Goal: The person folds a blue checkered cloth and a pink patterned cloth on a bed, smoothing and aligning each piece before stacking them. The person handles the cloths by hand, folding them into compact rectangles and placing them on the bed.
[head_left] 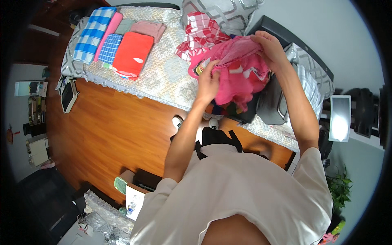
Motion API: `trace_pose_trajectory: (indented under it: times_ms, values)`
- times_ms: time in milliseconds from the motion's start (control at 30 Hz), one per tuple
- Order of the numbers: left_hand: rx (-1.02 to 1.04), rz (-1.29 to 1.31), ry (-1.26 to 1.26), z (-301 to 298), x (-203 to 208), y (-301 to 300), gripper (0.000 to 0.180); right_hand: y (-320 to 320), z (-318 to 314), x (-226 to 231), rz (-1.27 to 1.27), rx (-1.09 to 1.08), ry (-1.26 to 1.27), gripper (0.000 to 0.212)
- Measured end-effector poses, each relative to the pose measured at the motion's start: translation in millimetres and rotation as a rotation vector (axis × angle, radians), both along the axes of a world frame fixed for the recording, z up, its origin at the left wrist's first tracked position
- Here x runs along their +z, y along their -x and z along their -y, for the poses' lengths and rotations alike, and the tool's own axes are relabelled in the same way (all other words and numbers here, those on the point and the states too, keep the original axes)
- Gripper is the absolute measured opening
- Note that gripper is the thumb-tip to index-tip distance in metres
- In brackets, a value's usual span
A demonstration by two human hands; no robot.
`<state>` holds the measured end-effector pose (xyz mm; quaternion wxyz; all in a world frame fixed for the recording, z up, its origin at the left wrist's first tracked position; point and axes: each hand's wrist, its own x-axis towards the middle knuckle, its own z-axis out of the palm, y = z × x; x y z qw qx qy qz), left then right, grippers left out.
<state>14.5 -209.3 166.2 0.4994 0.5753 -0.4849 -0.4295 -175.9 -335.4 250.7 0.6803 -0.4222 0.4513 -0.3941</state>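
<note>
Quilted sofa (163, 83) by a wooden floor (110, 122): we hold up a pink cloth (234, 87).

It hangs over the sofa's front part; our left hand (208, 83) pinches its left side between the fingers, our right hand (270, 50) its upper right edge. Just behind lies a red checked cloth (199, 36); a folded red cloth (131, 53) lies well left.
</note>
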Motion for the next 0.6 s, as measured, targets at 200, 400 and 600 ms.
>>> trace_pose_trajectory:
  times_ms: [200, 400, 600]
  values:
    - [-0.292, -0.172, 0.017, -1.5, 19.6, -131.4, 0.018, -69.2, -13.2, -6.0, -0.313, -0.086, 0.202, 0.012]
    - [-0.228, -0.415, -0.064, 23.4, 4.5, -249.6, 0.017, -163.8, -29.1, 3.3, -0.628, -0.011, 0.421, 0.033]
    - [-0.431, -0.102, 0.020, 74.3, 45.2, -323.6, 0.021, -208.4, -28.7, 7.4, -0.926, 0.125, 0.541, 0.039]
